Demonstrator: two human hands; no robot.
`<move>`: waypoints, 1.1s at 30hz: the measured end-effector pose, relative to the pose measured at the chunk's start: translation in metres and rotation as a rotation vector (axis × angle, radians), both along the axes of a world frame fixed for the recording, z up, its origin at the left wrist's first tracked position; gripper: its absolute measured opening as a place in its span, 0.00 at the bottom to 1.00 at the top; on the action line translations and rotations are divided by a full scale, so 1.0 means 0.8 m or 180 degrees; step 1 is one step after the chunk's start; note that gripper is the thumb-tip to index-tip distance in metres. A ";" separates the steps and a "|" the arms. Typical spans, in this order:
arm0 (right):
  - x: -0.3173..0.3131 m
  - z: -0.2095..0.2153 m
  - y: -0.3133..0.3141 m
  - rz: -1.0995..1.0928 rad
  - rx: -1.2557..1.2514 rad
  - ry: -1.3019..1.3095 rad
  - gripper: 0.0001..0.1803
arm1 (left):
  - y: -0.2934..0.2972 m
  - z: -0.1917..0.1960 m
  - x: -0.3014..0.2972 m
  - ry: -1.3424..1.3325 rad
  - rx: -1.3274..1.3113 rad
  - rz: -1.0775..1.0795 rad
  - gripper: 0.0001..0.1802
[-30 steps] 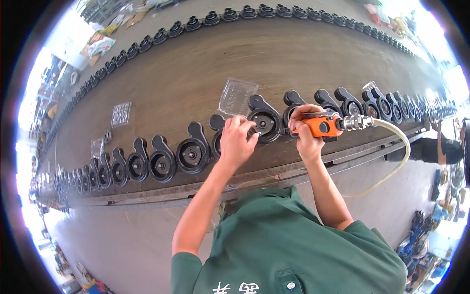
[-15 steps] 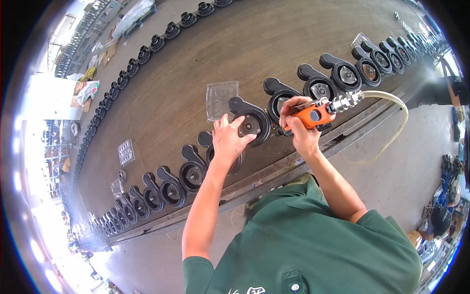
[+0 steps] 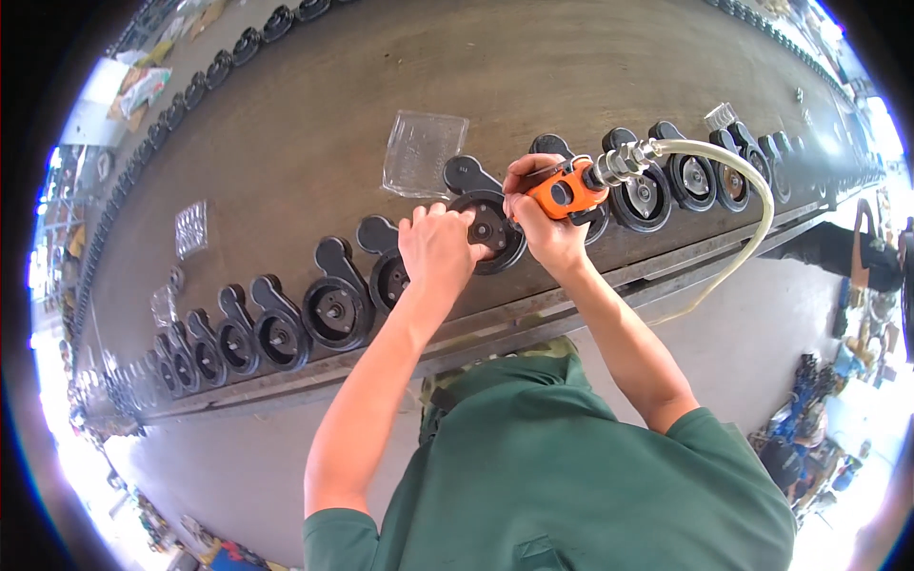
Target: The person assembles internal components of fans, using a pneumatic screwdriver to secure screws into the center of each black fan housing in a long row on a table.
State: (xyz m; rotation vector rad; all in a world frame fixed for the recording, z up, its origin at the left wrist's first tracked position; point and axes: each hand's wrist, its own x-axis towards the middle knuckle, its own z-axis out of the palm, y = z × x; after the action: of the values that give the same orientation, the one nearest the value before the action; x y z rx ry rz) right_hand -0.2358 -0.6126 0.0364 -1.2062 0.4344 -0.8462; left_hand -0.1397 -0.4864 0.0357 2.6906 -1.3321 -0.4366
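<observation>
A black round housing with a paddle-shaped arm (image 3: 484, 228) lies in front of me on the table, with a grey metal plate in its middle. My left hand (image 3: 438, 249) grips its left side, fingers over the rim and thumb by the plate. My right hand (image 3: 545, 214) is wrapped round an orange air-powered tool (image 3: 562, 193), a metal coupling and clear hose (image 3: 752, 171) running from its right end. The tool's left end points at the housing; its tip is hidden by my fingers. Another such housing (image 3: 384, 271) sits beside my left wrist.
Similar black housings (image 3: 338, 309) line the near edge of the brown table (image 3: 314, 143) on both sides. Another row (image 3: 219, 67) curves along the far left. Clear plastic trays (image 3: 424, 152) lie behind my hands. A metal rail (image 3: 657, 271) runs along the front edge.
My right hand has brought the orange air tool left, closer to the housing. My left hand still grips that housing. The whole view has shifted.
</observation>
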 end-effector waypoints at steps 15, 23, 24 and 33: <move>0.057 0.013 -0.011 0.0040 -0.0075 -0.0231 0.14 | -0.001 0.002 0.001 0.0046 0.0076 0.0040 0.26; 0.056 0.009 -0.014 0.0000 -0.0115 -0.0215 0.13 | 0.000 -0.003 0.002 0.0089 0.0006 0.0083 0.26; 0.055 0.010 -0.014 0.0009 -0.0121 -0.0188 0.13 | 0.001 -0.004 0.003 0.0114 0.0003 0.0077 0.26; 0.063 0.003 -0.012 0.0144 -0.0331 -0.0125 0.10 | 0.000 -0.008 0.005 0.0063 0.0034 0.0005 0.27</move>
State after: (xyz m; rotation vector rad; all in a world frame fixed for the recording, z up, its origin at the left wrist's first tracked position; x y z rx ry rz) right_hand -0.1855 -0.6224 0.0389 -1.2882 0.3333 -0.8605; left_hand -0.1357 -0.4867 0.0294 2.6886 -1.3261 -0.4702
